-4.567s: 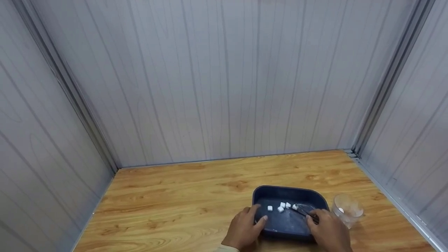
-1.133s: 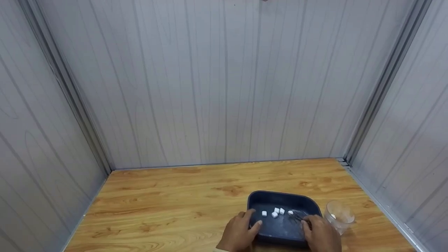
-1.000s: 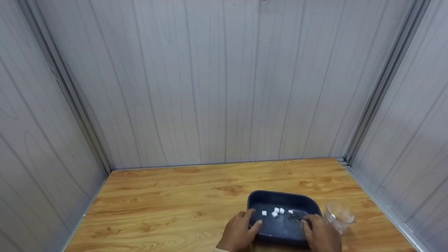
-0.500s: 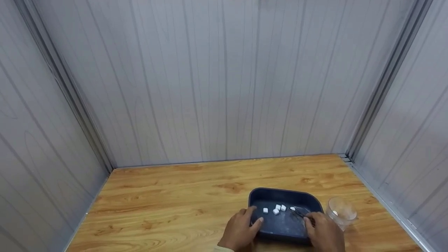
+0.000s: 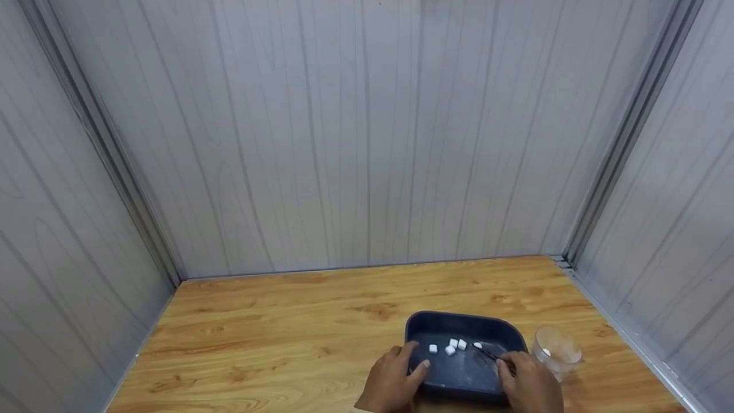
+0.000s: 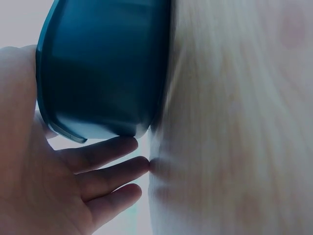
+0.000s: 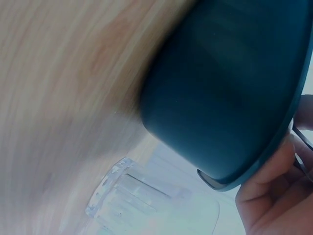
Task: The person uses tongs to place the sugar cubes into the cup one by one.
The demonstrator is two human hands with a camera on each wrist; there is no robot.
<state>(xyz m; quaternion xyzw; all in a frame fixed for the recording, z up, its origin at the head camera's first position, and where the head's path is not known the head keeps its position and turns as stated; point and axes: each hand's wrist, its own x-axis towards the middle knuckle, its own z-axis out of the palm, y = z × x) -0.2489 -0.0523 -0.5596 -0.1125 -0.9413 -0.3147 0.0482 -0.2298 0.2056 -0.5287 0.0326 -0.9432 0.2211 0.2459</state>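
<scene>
A dark blue tray (image 5: 464, 376) lies on the wooden table, holding several small white cubes (image 5: 450, 350). My left hand (image 5: 391, 376) grips the tray's left rim, thumb over the edge; in the left wrist view its other fingers (image 6: 110, 178) spread along the outer wall. Dark, slim tweezers (image 5: 487, 353) are pinched in my right hand (image 5: 530, 381), above the tray's right side. Their tips are at the rightmost white piece (image 5: 477, 345); whether they clasp it is too small to tell. Part of the tweezers (image 7: 304, 139) also shows in the right wrist view.
A clear glass (image 5: 565, 358) stands close to the tray's right, next to my right hand, with something small and white inside. Panelled walls (image 5: 367, 143) enclose the wooden table (image 5: 258, 332) at the back and both sides.
The tweezer tips stay around the rightmost white piece, with only slight shifts of the right hand. The left hand keeps its place on the tray. The whole view shifts slightly.
</scene>
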